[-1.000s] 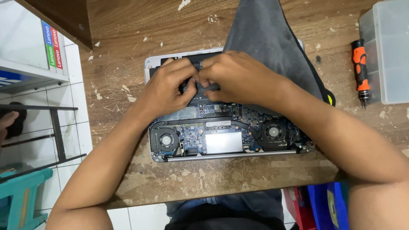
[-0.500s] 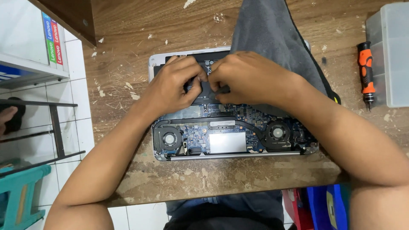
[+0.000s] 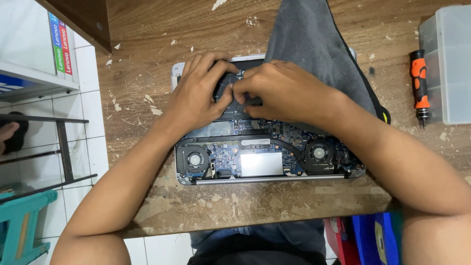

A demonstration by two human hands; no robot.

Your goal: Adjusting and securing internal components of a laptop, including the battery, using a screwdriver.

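An open laptop [image 3: 260,164] lies bottom-up on the wooden table [image 3: 142,64] with its cover off, showing the circuit board, a left fan [image 3: 194,159] and a right fan [image 3: 319,153]. My left hand [image 3: 198,93] and my right hand [image 3: 287,91] meet over the black battery [image 3: 239,73] in the far half of the case. The fingers of both hands are curled and press on the battery's middle. What the fingertips pinch is hidden. A dark grey cloth [image 3: 314,39] lies over the laptop's far right corner, under my right wrist.
An orange and black screwdriver [image 3: 419,88] lies at the right, next to a translucent plastic box [image 3: 449,64]. The tabletop is scratched and flecked with chips. Left of the table are a tiled floor, a black metal rack [image 3: 61,142] and a teal stool [image 3: 24,225].
Both hands stay on the battery, with the fingers shifting only slightly. The view has drifted a little, so the laptop sits slightly further right in the frame.
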